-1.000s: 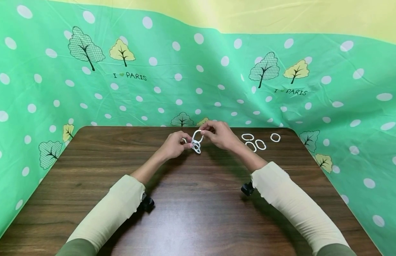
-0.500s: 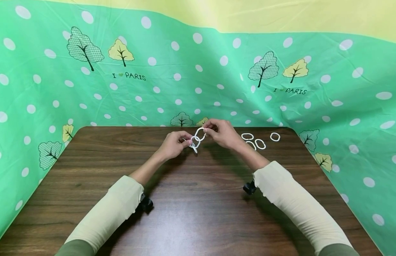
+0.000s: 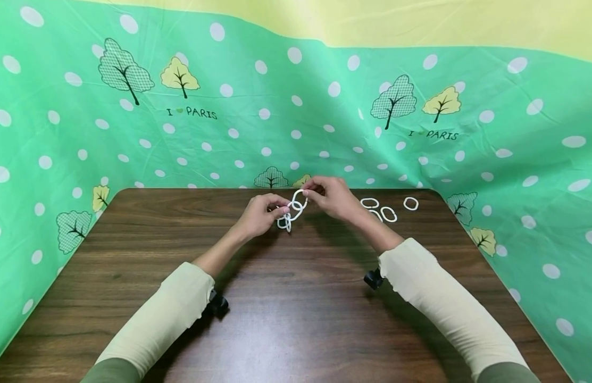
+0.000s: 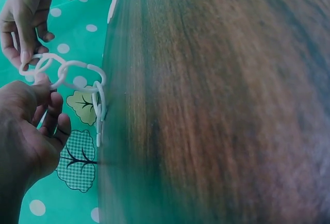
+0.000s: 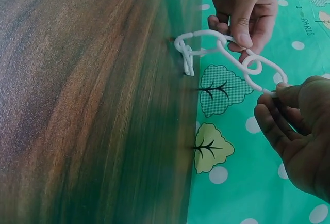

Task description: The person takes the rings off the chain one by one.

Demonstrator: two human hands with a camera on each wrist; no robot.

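Note:
Both hands hold a short chain of white plastic links (image 5: 234,56) above the far edge of the table. My right hand (image 3: 331,197) pinches the end link (image 5: 270,64) between thumb and fingers. That end link passes through the neighbouring link, which my left hand (image 3: 263,215) pinches with thumb and index finger. In the left wrist view the other fingers of my left hand (image 4: 38,126) are loosely bent. More joined links (image 4: 99,115) hang down from the left hand's side, bunched together.
Several loose white links lie at the far right of the brown wooden table (image 3: 286,298), among them one link (image 3: 410,197) set apart. The right forearm partly covers one. A green dotted cloth (image 3: 257,127) hangs behind the table and along its sides.
The end link has been drawn up and right from the bunch, so two links now stretch between the hands. The remaining links have swung and hang below the left fingers.

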